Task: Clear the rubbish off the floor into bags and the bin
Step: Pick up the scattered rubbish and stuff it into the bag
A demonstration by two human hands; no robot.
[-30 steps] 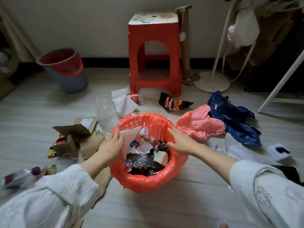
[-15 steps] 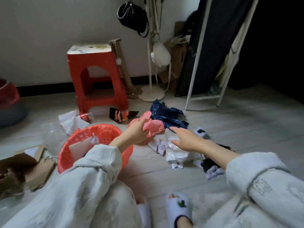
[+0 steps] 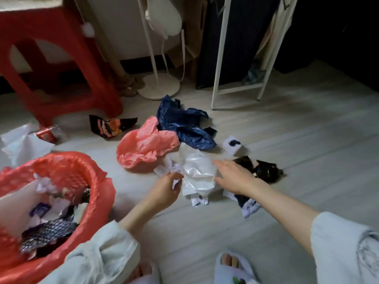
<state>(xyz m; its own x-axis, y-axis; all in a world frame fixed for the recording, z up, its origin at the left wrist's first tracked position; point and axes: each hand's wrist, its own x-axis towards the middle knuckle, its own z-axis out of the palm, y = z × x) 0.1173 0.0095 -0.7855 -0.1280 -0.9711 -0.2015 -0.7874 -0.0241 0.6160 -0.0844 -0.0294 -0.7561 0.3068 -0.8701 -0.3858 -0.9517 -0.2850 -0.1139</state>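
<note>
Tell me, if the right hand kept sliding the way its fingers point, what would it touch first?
Most likely the white plastic bag: the right hand points left, fingertips at its edge. The pink bag lies beyond, though depth is uncertain.

We see a red plastic stool [image 3: 61, 64] standing at the upper left on the pale wood-look floor [image 3: 307, 150], its top pale and worn. Just right of it a tan post [image 3: 114, 64] leans near the wall, with a small white pom-pom [image 3: 87, 30] hanging on a string in front of the stool. A white floor stand [image 3: 151, 48] rises from a round base [image 3: 159, 87], a white pouch [image 3: 164, 16] hung on it. Further right stands a white metal rack [image 3: 220, 54] with dark cloth [image 3: 244, 37] behind it. At the bottom edge we see two pale slippers [image 3: 233, 267].
</note>
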